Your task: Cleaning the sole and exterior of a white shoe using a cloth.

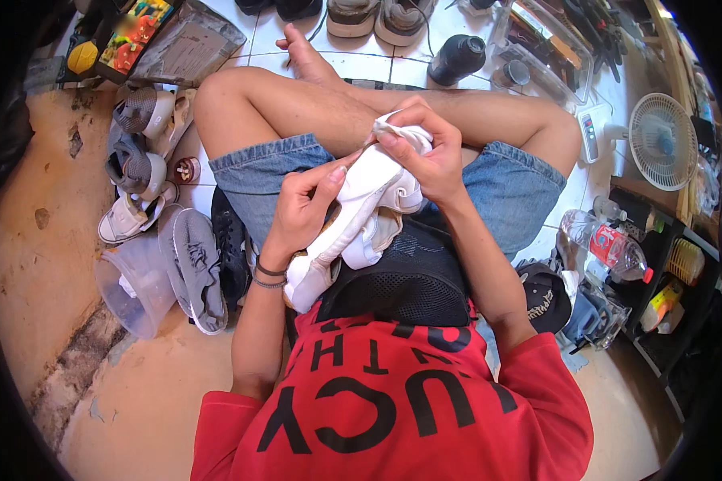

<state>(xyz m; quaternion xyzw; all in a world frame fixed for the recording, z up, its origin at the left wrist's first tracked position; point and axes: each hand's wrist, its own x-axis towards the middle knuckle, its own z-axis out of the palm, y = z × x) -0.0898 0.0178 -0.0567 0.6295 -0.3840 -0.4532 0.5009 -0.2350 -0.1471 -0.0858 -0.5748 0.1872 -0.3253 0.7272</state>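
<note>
A white shoe (361,180) with strap-like flaps lies slantwise above my lap, its lower end near my left wrist. My right hand (430,150) pinches the folded white material at its upper end between thumb and fingers. On its left side, my left hand (307,201) grips the edge, thumb on top and the other fingers mostly hidden. Beneath the shoe, a black mesh item (403,282) rests on my lap against the red shirt. Whether the shoe's sole is attached along the hidden side, I cannot tell.
Several shoes (135,162) and a translucent plastic bin (138,288) stand to the left. Ahead are more shoes (373,18), a black bottle (457,59) and a clear plastic box (544,54). A fan (662,141) and a plastic bottle (604,243) are at right.
</note>
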